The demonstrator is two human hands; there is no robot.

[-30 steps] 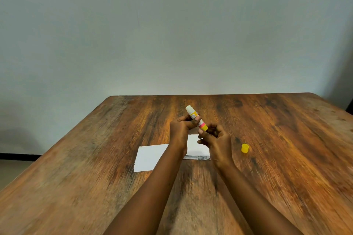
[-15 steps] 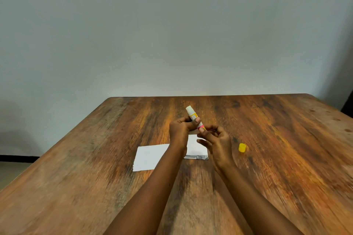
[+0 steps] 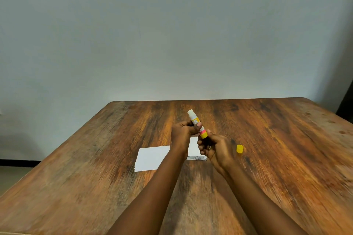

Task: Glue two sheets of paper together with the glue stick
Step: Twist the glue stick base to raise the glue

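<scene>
An uncapped glue stick (image 3: 194, 119) with a white tip and yellow-pink body is held tilted above the table, tip pointing up and away. My left hand (image 3: 181, 133) grips its middle between thumb and fingers. My right hand (image 3: 214, 146) pinches its yellow base end with curled fingers. Below the hands a white sheet of paper (image 3: 150, 157) lies flat on the wooden table (image 3: 95, 177). A second sheet with dark print at its edge (image 3: 196, 155) lies partly hidden behind my hands. The yellow cap (image 3: 240, 148) rests on the table right of my right hand.
A plain grey wall stands behind the table's far edge (image 3: 210, 99). A dark object (image 3: 346, 105) shows at the far right beside the table's corner. Floor is visible past the table's left edge.
The right hand's fingers have shifted around the stick's base, and the yellow base shows again. The stick keeps its tilt. Paper and cap lie where they were.
</scene>
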